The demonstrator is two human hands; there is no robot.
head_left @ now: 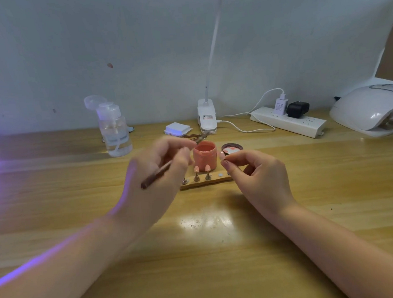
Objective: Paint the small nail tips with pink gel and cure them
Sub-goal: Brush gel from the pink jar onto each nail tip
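On the wooden table (53,195), the open pink gel jar (204,157) stands just beyond and between both hands, its lid (232,148) past the right fingertips. The left hand (155,175) grips a brush (156,175), blurred. The right hand (256,174) pinches 1 pink nail tip (222,155); 2 more (201,169) stand on the holder strip (205,183) between the hands.
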